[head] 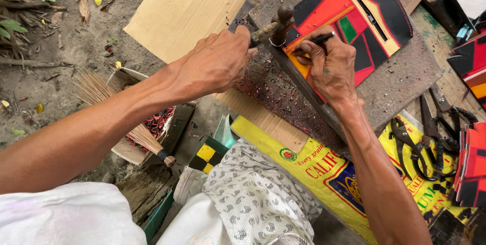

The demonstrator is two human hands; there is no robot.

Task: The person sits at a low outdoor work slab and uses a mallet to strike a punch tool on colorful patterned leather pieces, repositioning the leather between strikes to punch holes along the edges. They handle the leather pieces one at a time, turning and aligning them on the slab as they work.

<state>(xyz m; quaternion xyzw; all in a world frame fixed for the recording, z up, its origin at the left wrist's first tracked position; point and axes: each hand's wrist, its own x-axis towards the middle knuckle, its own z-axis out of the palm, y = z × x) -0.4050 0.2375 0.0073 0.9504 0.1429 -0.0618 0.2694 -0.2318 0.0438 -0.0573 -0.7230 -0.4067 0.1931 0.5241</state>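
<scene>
My left hand [220, 62] grips the wooden handle of a small hammer [281, 18], whose dark head hangs just above the left edge of a patchwork piece [364, 17] in black, red, yellow and green. This piece lies flat on a grey stone slab [400, 83]. My right hand [330, 67] rests on the piece and pinches a thin black punch tool [321, 38] held nearly level, its tip pointing right over the red part. The hammer head is a short way left of the punch.
Scissors and pliers [430, 128] lie on a yellow printed sack [324, 169] at the right, beside a stack of red and black cut pieces [471, 164]. A cardboard sheet [187, 7] lies at the top, a straw hand broom [116, 108] on a box at left, patterned cloth [253, 194] below.
</scene>
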